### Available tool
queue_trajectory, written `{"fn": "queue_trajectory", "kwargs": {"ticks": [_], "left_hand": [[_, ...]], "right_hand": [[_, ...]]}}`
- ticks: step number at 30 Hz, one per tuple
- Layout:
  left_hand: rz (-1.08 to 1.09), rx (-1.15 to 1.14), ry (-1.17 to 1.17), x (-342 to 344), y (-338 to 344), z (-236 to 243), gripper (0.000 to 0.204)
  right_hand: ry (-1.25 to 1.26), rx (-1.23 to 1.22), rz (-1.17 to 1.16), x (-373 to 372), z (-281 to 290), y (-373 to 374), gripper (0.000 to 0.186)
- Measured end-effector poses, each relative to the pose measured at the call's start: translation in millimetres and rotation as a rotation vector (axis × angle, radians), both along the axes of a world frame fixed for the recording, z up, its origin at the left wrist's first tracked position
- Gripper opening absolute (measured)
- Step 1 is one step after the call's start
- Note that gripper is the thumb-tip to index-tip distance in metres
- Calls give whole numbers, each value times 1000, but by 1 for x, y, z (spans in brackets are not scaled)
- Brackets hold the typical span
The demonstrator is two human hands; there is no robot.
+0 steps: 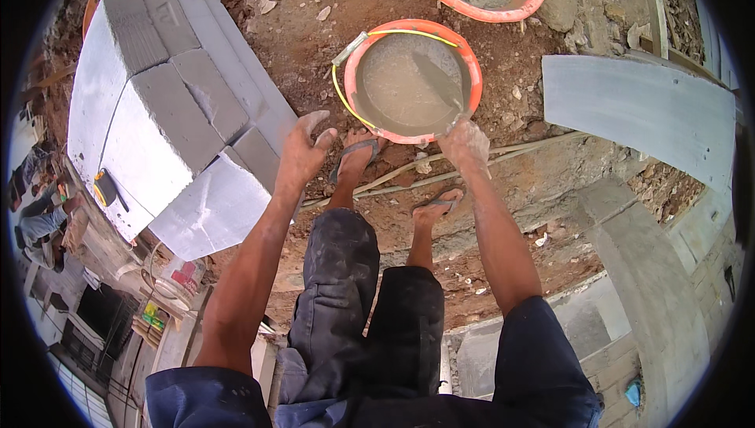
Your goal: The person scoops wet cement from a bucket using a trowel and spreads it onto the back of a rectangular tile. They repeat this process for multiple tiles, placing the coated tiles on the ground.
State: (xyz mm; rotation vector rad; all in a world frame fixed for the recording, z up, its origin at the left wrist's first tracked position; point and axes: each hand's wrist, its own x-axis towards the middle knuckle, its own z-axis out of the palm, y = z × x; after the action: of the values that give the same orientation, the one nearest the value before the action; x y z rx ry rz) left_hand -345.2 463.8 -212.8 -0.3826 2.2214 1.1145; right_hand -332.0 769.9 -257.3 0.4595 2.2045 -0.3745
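An orange bucket (476, 74) of wet grey mortar (393, 78) stands on the soil ahead of my feet. Closed at its near right rim is my right hand (465, 145), gripping a trowel; the mortar-coated trowel blade (437, 80) slopes into the bucket, and the handle is hidden in my fist. My left hand (305, 149) is empty, thumb and fingers apart, between the bucket and a stack of pale grey blocks (177, 109). The bucket's yellow-green handle (344, 96) with its white grip hangs over the left rim.
A second orange bucket (503, 12) with grey mix stands farther off. At right lies a pale grey slab (629, 97). A yellow-and-black tape measure (104, 188) rests on the block stack. Thin poles (409, 170) cross the ground by my feet. Another person (43, 227) is at far left.
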Motion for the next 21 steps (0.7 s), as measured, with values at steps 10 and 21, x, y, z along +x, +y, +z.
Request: {"fn": "queue_trajectory", "kwargs": {"ticks": [10, 21], "left_hand": [[-39, -72, -271, 86, -64, 83, 36], [-20, -7, -143, 60, -10, 129, 46]], "right_hand": [[-57, -66, -80, 24, 2, -4, 44], [-286, -933, -544, 11, 140, 90, 37]]}}
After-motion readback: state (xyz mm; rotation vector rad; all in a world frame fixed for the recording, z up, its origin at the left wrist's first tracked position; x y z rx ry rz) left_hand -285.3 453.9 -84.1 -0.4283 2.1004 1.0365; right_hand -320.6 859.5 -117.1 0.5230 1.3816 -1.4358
